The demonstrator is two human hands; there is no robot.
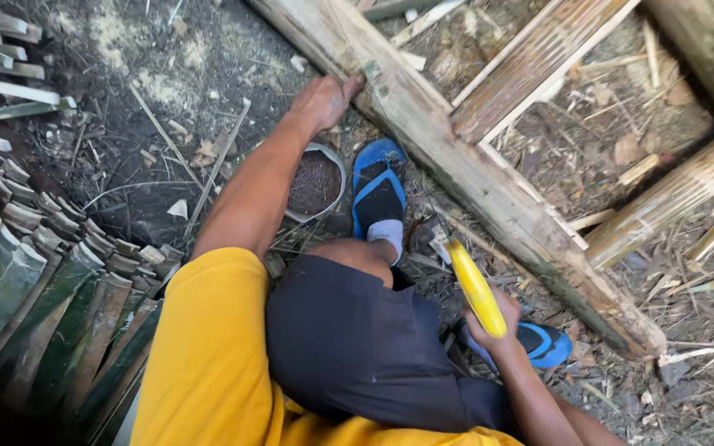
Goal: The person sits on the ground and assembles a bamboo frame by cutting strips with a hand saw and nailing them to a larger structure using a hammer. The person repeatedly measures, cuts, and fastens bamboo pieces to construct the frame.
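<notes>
My left hand (322,101) reaches forward, and its curled fingertips press against the near side of a long thick bamboo pole (489,186) that runs diagonally across the ground. Whether something small is pinched between the fingers cannot be seen. My right hand (491,320) is raised beside my right knee, gripping the yellow handle of a tool (474,287); the tool's head is blurred. Between my arm and my left foot sits a round metal bowl (316,183) full of small dark nails.
Blue sandals are on my left foot (378,190) and right foot (543,343). Several split green bamboo slats (39,289) lie stacked at the left. Bamboo frame pieces (539,58) and another pole (671,198) cross beyond the thick pole, over dry litter and dirt.
</notes>
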